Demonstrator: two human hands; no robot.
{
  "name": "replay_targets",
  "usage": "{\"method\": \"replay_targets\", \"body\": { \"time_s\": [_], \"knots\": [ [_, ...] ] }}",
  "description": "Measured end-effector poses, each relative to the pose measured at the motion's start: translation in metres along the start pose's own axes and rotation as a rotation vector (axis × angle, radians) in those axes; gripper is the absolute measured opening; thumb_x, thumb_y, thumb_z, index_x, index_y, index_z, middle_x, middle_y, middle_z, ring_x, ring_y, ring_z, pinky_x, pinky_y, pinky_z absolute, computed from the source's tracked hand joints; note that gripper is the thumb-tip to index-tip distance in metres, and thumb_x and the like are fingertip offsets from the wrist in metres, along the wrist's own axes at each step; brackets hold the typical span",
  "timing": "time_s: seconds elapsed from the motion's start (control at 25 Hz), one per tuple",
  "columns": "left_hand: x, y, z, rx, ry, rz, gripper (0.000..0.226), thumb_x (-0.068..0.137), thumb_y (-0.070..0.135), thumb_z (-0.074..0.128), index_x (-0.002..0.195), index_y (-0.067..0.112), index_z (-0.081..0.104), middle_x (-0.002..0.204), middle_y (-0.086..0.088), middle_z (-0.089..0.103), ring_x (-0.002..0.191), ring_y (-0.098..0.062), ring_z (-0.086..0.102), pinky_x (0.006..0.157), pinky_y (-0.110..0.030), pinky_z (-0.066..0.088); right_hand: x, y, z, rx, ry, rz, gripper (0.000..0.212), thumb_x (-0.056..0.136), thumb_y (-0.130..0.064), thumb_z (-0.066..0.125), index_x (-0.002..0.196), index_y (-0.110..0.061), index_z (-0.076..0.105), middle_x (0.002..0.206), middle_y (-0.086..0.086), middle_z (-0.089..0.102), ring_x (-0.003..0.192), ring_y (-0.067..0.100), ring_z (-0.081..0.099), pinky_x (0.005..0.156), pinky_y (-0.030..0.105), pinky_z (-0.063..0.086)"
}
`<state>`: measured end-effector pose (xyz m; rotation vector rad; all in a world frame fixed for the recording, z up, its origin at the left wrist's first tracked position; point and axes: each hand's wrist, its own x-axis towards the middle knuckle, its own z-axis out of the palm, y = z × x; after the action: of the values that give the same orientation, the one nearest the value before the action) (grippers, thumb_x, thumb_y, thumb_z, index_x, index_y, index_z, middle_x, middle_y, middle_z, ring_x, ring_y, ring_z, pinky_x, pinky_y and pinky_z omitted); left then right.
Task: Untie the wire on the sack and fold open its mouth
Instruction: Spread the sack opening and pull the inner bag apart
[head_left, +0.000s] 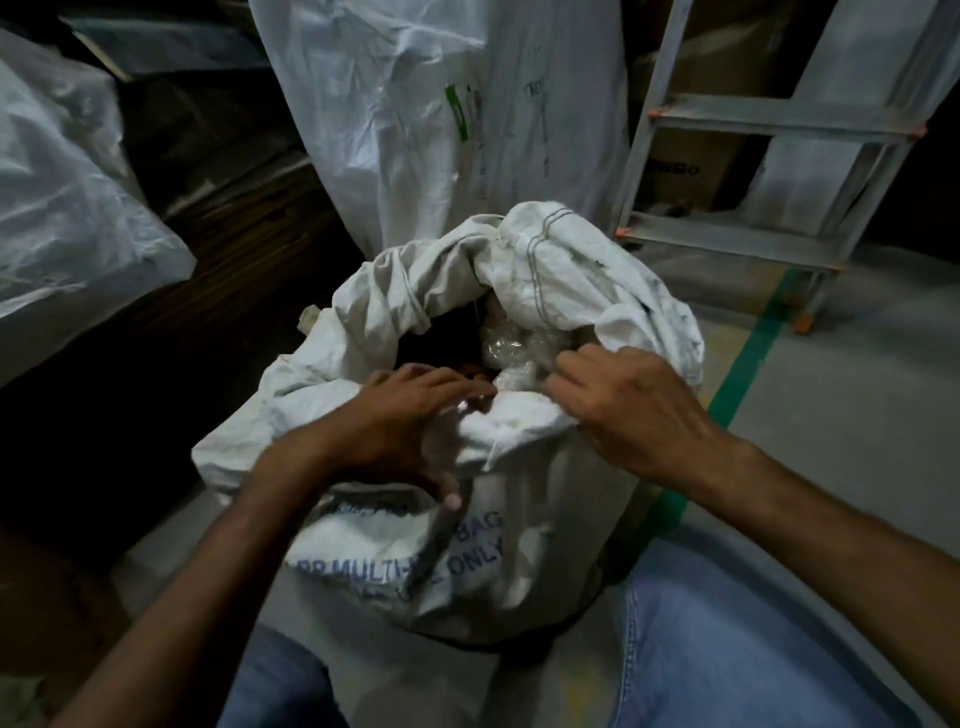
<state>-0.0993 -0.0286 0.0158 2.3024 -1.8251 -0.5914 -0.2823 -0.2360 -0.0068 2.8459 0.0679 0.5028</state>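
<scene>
A white woven sack (483, 561) with blue print stands on the floor between my knees. Its mouth (441, 338) gapes open, and the rim is rolled outward at the far side and left. Clear plastic packets (514, 345) show inside. My left hand (400, 421) grips the near rim, fingers curled over the fabric and thumb down the outside. My right hand (628, 405) pinches the near-right rim beside it. No wire is visible.
A tall white sack (441, 114) stands right behind. Another pale sack (67, 208) lies at the left over dark stacked boards. A metal stepladder (753, 171) stands at the back right. Green tape (748, 358) runs along the grey floor.
</scene>
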Motion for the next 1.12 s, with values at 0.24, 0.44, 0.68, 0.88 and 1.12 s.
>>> {"method": "replay_targets", "body": {
  "time_s": [0.24,0.44,0.68,0.88,1.12],
  "knots": [
    [0.000,-0.009,0.022,0.365,0.226,-0.164,0.085,0.076,0.075,0.067,0.150,0.045,0.037,0.138,0.011,0.057,0.105,-0.018,0.067,0.072,-0.032,0.053,-0.014,0.000,0.008,-0.146,0.194,0.036,0.017,0.091,0.000,0.059,0.082,-0.014,0.054,0.078,0.008,0.052,0.066,0.026,0.048,0.053,0.036,0.030],
    [-0.012,0.004,0.045,0.657,0.626,0.032,0.038,0.089,0.016,0.060,0.125,0.021,0.068,0.087,-0.001,0.066,0.066,-0.027,0.064,0.044,-0.035,0.044,-0.006,-0.005,-0.014,0.074,-0.379,0.205,0.066,0.076,-0.042,0.074,0.129,-0.022,0.042,0.122,0.003,0.044,0.108,0.024,0.043,0.082,0.041,0.042],
    [-0.020,0.033,0.065,0.582,0.702,0.162,0.022,0.097,0.016,0.055,0.113,0.014,0.069,0.088,-0.002,0.065,0.066,-0.023,0.061,0.044,-0.035,0.043,0.035,-0.040,-0.021,0.240,-0.422,0.162,0.078,0.079,-0.047,0.065,0.150,-0.031,0.038,0.123,0.001,0.068,0.109,0.028,0.065,0.073,0.035,0.039],
    [-0.038,0.006,-0.016,-0.282,0.135,0.005,0.078,0.074,0.057,0.082,0.143,0.042,0.048,0.126,0.019,0.064,0.109,0.002,0.064,0.091,-0.028,0.056,0.015,-0.045,0.003,-0.027,-0.107,0.084,0.043,0.086,-0.007,0.061,0.126,-0.020,0.066,0.084,0.005,0.068,0.068,0.031,0.065,0.055,0.034,0.038],
    [-0.021,-0.020,0.000,0.278,-0.223,-0.115,0.107,0.057,0.081,0.074,0.150,0.047,0.034,0.137,0.016,0.055,0.121,-0.015,0.057,0.100,-0.040,0.049,0.006,-0.051,0.023,-0.143,0.122,0.050,0.040,0.092,-0.002,0.052,0.130,-0.014,0.061,0.093,0.007,0.066,0.076,0.029,0.059,0.063,0.039,0.040]
  ]
}}
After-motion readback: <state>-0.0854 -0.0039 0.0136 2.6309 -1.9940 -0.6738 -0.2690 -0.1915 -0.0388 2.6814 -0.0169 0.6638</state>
